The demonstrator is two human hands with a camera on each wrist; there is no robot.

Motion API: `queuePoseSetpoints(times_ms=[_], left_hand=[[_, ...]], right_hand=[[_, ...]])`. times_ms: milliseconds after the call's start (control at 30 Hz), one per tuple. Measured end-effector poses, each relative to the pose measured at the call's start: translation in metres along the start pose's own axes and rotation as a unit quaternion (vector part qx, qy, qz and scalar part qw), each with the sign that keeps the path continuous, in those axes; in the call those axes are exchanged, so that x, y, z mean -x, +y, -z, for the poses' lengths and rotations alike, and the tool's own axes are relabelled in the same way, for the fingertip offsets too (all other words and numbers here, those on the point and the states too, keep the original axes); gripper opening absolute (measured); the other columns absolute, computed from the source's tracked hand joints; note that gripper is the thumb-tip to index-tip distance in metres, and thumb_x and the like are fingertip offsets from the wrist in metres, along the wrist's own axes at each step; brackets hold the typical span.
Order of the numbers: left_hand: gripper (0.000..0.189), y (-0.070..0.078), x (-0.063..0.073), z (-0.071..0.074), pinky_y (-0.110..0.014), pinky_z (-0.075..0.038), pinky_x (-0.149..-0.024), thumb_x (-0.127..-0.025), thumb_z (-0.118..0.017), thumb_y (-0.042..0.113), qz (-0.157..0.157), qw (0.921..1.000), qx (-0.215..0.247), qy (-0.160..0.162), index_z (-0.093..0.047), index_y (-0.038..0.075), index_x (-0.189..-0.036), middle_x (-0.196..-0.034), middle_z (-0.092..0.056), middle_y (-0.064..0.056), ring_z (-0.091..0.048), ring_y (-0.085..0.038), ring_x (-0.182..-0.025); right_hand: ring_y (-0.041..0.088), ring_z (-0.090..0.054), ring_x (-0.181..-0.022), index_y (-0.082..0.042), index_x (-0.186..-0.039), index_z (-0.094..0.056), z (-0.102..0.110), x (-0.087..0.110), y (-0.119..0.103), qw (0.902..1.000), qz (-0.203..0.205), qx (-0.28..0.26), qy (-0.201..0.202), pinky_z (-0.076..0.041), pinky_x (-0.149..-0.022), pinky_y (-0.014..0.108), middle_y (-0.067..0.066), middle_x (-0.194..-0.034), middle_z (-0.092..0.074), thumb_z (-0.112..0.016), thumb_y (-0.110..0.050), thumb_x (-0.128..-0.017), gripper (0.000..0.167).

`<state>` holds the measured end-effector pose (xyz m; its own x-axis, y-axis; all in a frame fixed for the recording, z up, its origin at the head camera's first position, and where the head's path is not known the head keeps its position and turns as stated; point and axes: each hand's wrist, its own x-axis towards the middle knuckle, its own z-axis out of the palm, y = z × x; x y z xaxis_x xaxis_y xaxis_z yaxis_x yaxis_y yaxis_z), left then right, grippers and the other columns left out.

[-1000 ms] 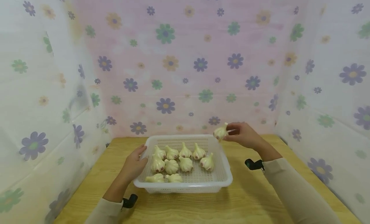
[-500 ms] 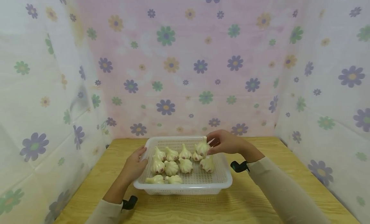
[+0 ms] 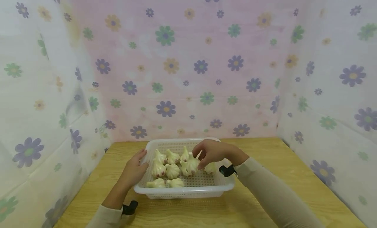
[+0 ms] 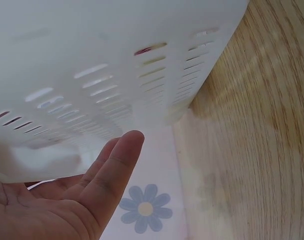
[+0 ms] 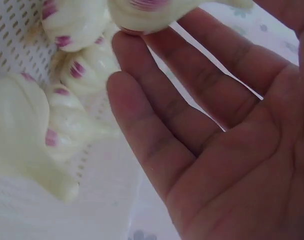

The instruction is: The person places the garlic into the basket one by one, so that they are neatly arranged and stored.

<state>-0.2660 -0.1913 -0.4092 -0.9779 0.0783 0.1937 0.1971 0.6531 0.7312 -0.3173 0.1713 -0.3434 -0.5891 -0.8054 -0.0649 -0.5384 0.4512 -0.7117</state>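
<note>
A white plastic basket (image 3: 182, 190) with slotted walls stands on the table, holding several garlic bulbs with purple marks. My left hand (image 3: 134, 169) holds its left rim, the thumb over the edge and the fingers outside; in the left wrist view the fingers (image 4: 114, 172) extend below the rim beside the slotted wall. Inside the basket my right hand (image 3: 213, 152) pinches a garlic bulb (image 3: 192, 164) by its side, neck pointing up, in front of other bulbs. The right wrist view shows part of that bulb at the top, at the fingertips (image 5: 129, 47). The right hand partly hides the back right of the basket.
Two garlic bulbs (image 3: 175, 183) lie along the near side of the basket. Another bulb (image 3: 210, 168) sits at the right, partly behind the right hand. The wooden table (image 3: 259, 188) is bounded by flowered sheets (image 3: 188, 58) at the back and sides.
My right hand has carried the garlic bulb leftward and down, from above the basket's back right corner into the row of bulbs. The left hand stays at the left rim.
</note>
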Motion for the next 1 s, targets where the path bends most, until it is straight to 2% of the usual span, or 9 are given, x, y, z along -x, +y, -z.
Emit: queuePoseSetpoints(times_ms=[67,100,200,267,367,433,533,800,1000], left_hand=[[0.063,-0.001,0.0,0.002,-0.058,-0.028,-0.122,-0.097,-0.053,0.01,0.001,1.0,0.001,0.0,-0.038,-0.005,-0.156,-0.169,-0.027,-0.019,-0.025,-0.043,-0.155],[0.063,-0.001,0.0,0.002,-0.058,-0.028,-0.122,-0.097,-0.052,0.01,0.001,1.0,0.002,-0.001,-0.038,-0.005,-0.156,-0.169,-0.027,-0.019,-0.024,-0.043,-0.155],[0.063,-0.001,0.0,0.003,-0.059,-0.029,-0.122,-0.097,-0.052,0.01,0.001,1.0,0.004,-0.005,-0.037,-0.005,-0.157,-0.17,-0.026,-0.019,-0.024,-0.043,-0.155],[0.063,0.0,0.0,0.002,-0.059,-0.03,-0.121,-0.098,-0.052,0.01,0.001,1.0,0.005,-0.005,-0.037,-0.005,-0.157,-0.17,-0.026,-0.019,-0.024,-0.043,-0.155],[0.063,0.0,0.0,0.002,-0.059,-0.031,-0.121,-0.097,-0.052,0.01,0.001,1.0,0.002,-0.002,-0.038,-0.005,-0.157,-0.169,-0.027,-0.02,-0.025,-0.043,-0.155],[0.063,0.0,0.0,0.002,-0.059,-0.031,-0.121,-0.097,-0.052,0.01,-0.001,1.0,0.001,0.0,-0.038,-0.005,-0.156,-0.169,-0.027,-0.02,-0.026,-0.043,-0.155],[0.063,-0.001,0.0,0.001,-0.058,-0.031,-0.121,-0.097,-0.052,0.01,-0.001,1.0,0.001,0.001,-0.038,-0.005,-0.156,-0.169,-0.028,-0.02,-0.026,-0.043,-0.154],[0.063,0.0,0.001,0.001,-0.059,-0.028,-0.121,-0.097,-0.052,0.01,0.0,1.0,0.002,-0.003,-0.038,-0.006,-0.156,-0.168,-0.028,-0.022,-0.025,-0.044,-0.155],[0.063,0.002,0.002,0.002,-0.058,-0.028,-0.122,-0.097,-0.052,0.01,0.003,1.0,0.001,-0.002,-0.038,-0.006,-0.156,-0.169,-0.028,-0.021,-0.025,-0.044,-0.155]], right_hand=[[0.016,-0.071,-0.084,-0.003,-0.1,-0.068,-0.004,-0.007,-0.003,0.9994,0.018,0.009,-0.027,-0.054,-0.071,0.023,0.01,-0.1,-0.063,-0.083,-0.009,-0.085,0.023],[0.015,-0.069,-0.081,-0.002,-0.096,-0.066,-0.006,-0.01,-0.005,0.999,0.022,0.017,-0.034,-0.051,-0.069,0.021,0.012,-0.094,-0.059,-0.083,-0.008,-0.084,0.022],[0.014,-0.045,-0.067,0.011,-0.084,-0.044,-0.012,-0.016,-0.008,0.9968,0.045,0.018,-0.064,-0.037,-0.061,0.023,0.023,-0.081,-0.032,-0.081,-0.001,-0.084,0.039],[0.016,-0.038,-0.067,0.008,-0.082,-0.038,-0.016,-0.019,-0.007,0.9957,0.052,0.029,-0.071,-0.034,-0.062,0.024,0.025,-0.082,-0.027,-0.08,0.001,-0.083,0.043],[0.012,-0.042,-0.072,0.002,-0.079,-0.053,-0.02,-0.022,-0.005,0.9954,0.041,0.054,-0.068,-0.037,-0.067,0.023,0.015,-0.079,-0.045,-0.083,-0.002,-0.082,0.031],[0.006,-0.058,-0.085,-0.013,-0.091,-0.075,-0.022,-0.023,-0.004,0.995,0.014,0.078,-0.061,-0.047,-0.076,0.02,0.003,-0.096,-0.068,-0.086,-0.008,-0.081,0.016],[0.004,-0.066,-0.11,-0.027,-0.115,-0.08,-0.025,-0.024,-0.003,0.9934,-0.021,0.1,-0.053,-0.055,-0.091,0.024,-0.01,-0.124,-0.073,-0.089,-0.015,-0.078,0.039],[0.004,-0.067,-0.113,-0.03,-0.112,-0.08,-0.032,-0.027,0.002,0.9904,-0.06,0.114,-0.051,-0.056,-0.091,0.025,-0.016,-0.117,-0.075,-0.093,-0.02,-0.075,0.04],[0.003,-0.069,-0.104,-0.031,-0.107,-0.081,-0.033,-0.027,0.001,0.9879,-0.072,0.128,-0.05,-0.057,-0.087,0.025,-0.016,-0.109,-0.076,-0.093,-0.02,-0.074,0.037]])
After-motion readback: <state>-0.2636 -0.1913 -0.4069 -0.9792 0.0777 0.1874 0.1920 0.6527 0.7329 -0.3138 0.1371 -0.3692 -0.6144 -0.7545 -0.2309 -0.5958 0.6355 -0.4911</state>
